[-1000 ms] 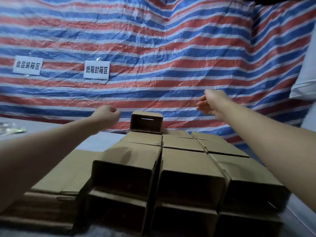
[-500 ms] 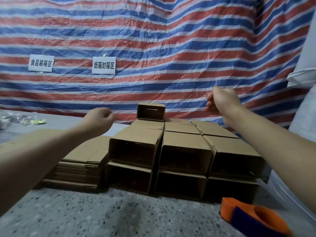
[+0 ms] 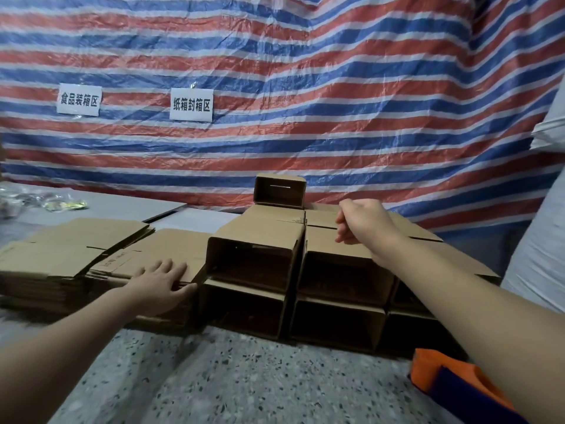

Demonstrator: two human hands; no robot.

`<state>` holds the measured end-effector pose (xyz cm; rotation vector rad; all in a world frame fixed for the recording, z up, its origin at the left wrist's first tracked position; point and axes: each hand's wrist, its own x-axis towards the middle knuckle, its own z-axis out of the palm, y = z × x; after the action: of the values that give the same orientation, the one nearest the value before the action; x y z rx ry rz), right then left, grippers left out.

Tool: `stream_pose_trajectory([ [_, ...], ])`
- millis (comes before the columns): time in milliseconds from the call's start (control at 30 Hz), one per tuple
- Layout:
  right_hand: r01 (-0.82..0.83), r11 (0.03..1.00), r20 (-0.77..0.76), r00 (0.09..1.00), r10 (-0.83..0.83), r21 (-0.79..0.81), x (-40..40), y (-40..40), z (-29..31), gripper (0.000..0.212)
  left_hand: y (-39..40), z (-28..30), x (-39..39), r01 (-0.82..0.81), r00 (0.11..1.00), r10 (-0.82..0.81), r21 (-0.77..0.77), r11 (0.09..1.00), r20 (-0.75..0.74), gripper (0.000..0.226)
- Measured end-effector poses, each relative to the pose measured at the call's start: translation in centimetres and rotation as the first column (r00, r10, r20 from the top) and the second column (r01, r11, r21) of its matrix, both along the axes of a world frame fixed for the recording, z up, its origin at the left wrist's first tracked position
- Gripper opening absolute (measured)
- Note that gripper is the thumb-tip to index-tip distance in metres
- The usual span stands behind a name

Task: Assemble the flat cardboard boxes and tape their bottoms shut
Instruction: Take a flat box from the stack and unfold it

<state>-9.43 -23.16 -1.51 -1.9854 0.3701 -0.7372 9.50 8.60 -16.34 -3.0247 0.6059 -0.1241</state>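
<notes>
**Next Blank Comes Off the Stack**

The stack of flat brown cardboard box blanks point(image 3: 159, 258) lies on the speckled grey stone tabletop point(image 3: 244, 381), just left of the assembled brown cardboard boxes point(image 3: 260, 240) piled two high with their open ends towards you. Your left hand point(image 3: 162, 286) rests on the near right corner of that stack, fingers spread and straight across the top sheet, thumb at its front edge beside the nearest built box. Your right hand point(image 3: 363, 224) hangs above the upper row of finished boxes, fingers loosely curled, holding nothing. A second, lower pile of flat blanks point(image 3: 70, 249) sits further left. The orange and blue tape dispenser point(image 3: 452, 390) waits at the near right edge, close by your right forearm.

The step in hand looks to be taking one blank. Slip your thumb under the top sheet only, and peel it clear before lifting, so the sheet beneath does not come along. Draw it towards you rather than sideways, since the built boxes stand touching the stack. Behind hangs a red, white and blue striped tarpaulin point(image 3: 305, 87) bearing two white paper signs point(image 3: 191, 104).
</notes>
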Motion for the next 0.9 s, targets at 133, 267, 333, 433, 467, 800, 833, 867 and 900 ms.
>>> stream_pose_trajectory([
  [133,-0.060,0.997,-0.044,0.997,0.058,-0.038,0.5,1.5,-1.1,0.037,0.2,-1.0,-0.1,-0.010,0.996,0.010,0.004,1.000,0.089,0.080],
  [267,-0.109,0.993,-0.047,0.993,0.107,-0.036,0.7,2.4,-1.3,0.037,-0.3,-1.0,-1.1,-0.030,0.982,0.028,0.012,0.999,0.189,0.071],
  [333,-0.121,0.991,-0.053,0.992,0.118,-0.052,0.7,2.6,-1.4,0.037,-0.3,-1.2,-1.6,-0.034,0.967,0.035,-0.008,0.999,0.251,0.065],
  [433,-0.124,0.990,-0.065,0.991,0.120,-0.069,0.7,2.7,-1.5,0.037,-0.2,-1.3,-2.5,-0.030,0.947,0.034,-0.020,0.999,0.319,0.059],
  [467,-0.125,0.990,-0.068,0.990,0.120,-0.070,0.7,2.6,-1.6,0.037,-0.2,-1.3,-2.7,-0.023,0.942,0.032,-0.032,0.999,0.333,0.057],
  [800,-0.130,0.990,-0.045,0.991,0.128,-0.056,0.2,1.8,-1.1,0.036,1.2,5.8,-3.3,0.094,0.893,0.111,-0.423,0.901,0.436,0.018],
  [833,-0.130,0.989,-0.045,0.991,0.127,-0.069,0.2,1.8,-0.9,0.037,1.3,6.7,-3.5,0.084,0.874,0.144,-0.436,0.896,0.465,0.018],
  [867,-0.128,0.988,-0.044,0.991,0.125,-0.081,0.2,1.7,-0.7,0.037,1.4,7.6,-3.9,0.088,0.844,0.174,-0.451,0.888,0.508,0.016],
  [900,-0.121,0.989,-0.040,0.992,0.118,-0.088,0.2,1.7,-0.5,0.038,1.3,8.6,-4.6,0.110,0.813,0.192,-0.469,0.876,0.550,0.015],
])
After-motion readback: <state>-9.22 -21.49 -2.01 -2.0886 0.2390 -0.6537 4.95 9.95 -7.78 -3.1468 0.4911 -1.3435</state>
